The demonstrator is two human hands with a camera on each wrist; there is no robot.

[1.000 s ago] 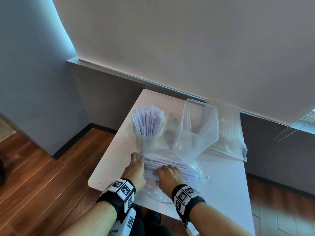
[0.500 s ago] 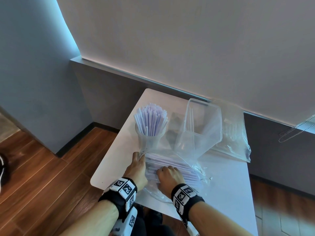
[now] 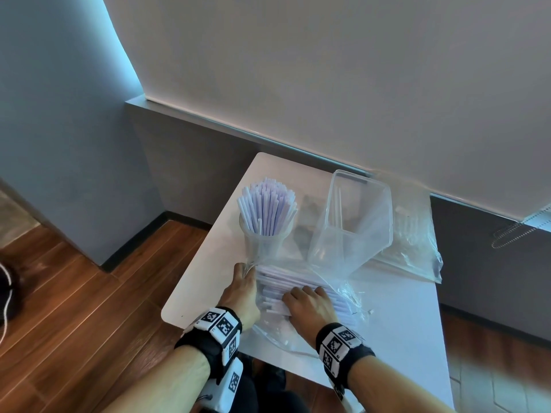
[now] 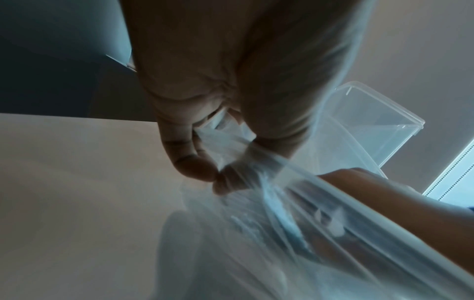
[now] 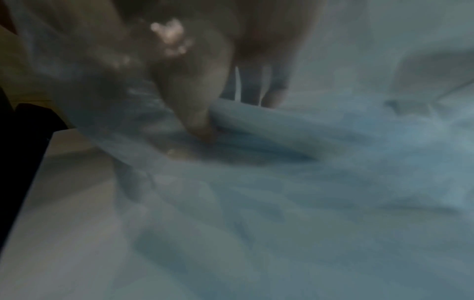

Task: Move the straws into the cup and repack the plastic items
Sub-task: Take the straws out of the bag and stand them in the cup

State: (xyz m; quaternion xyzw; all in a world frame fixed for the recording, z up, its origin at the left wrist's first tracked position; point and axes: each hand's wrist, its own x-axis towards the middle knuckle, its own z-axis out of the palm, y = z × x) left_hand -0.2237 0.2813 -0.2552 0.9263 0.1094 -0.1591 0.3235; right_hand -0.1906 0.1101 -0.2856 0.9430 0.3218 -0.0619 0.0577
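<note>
The left hand (image 3: 242, 289) pinches the edge of the clear bag (image 3: 337, 272), fingers curled round the film. The right hand (image 3: 308, 305), inside the bag, curls over the lying straws (image 3: 298, 281). The cup (image 3: 264, 244) stands full just behind; both wrists are at the near edge of the table (image 3: 402, 323).

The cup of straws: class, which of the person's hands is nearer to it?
Left. The left hand pinches the bag edge just below the cup; the right hand lies farther off, on the bagged straws.
</note>
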